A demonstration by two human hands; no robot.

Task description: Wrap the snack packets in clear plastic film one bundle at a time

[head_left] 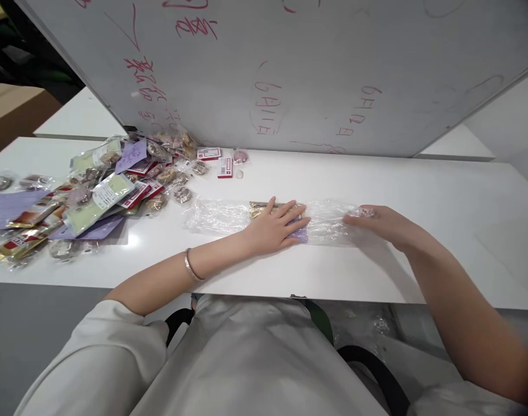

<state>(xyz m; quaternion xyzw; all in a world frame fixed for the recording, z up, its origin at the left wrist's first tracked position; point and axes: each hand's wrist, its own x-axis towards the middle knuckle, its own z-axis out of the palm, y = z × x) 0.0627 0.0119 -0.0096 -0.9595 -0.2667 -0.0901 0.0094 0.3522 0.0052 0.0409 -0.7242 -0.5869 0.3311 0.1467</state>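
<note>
A long strip of clear plastic wrap point(220, 216) lies across the white table in front of me. Near its middle, a gold packet point(258, 209) and something purple point(302, 234) show under the plastic. My left hand point(277, 227) rests flat over them with its fingers spread. At the strip's right end, my right hand point(376, 222) pinches the gathered plastic between thumb and fingers. Part of the packet is hidden beneath my left hand.
To the left lies a heap of small wrapped items, with green-and-white packets point(105, 199), purple envelopes point(131, 155) and gold-and-red sachets point(27, 242). Two red-and-white cards point(225, 167) and a pink wrapped piece point(240, 156) lie farther back. A whiteboard point(316, 69) stands behind the table point(333, 277).
</note>
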